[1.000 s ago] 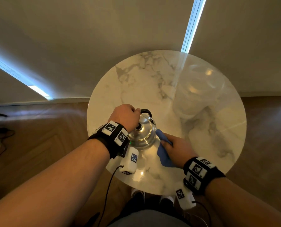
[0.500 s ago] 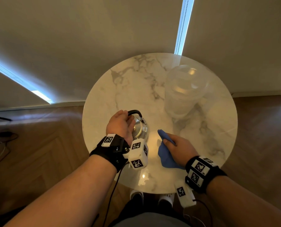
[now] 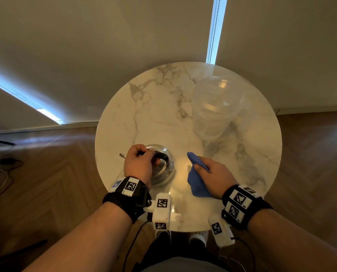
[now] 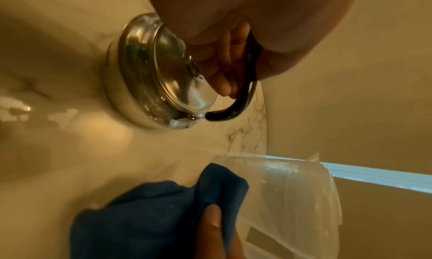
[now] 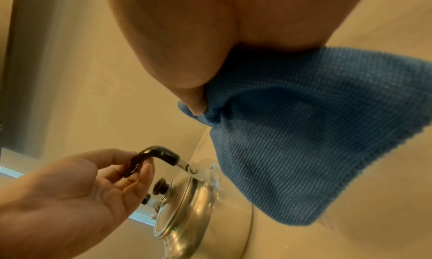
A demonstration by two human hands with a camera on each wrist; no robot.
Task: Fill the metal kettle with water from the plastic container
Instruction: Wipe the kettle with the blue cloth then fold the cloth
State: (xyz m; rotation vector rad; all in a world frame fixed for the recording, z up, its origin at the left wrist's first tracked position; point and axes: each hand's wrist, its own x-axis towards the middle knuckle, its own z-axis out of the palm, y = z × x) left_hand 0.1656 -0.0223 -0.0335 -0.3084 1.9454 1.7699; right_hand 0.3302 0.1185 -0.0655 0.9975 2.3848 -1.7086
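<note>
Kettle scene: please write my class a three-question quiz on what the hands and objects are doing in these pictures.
1. True or false: the left hand grips the black handle of the metal kettle.
2. What does the right hand hold? A) a sponge B) a blue cloth C) a lid
3. Fill in: the plastic container stands on the marble ____, touched by neither hand.

Key: 1 true; 2 B; 3 table.
</note>
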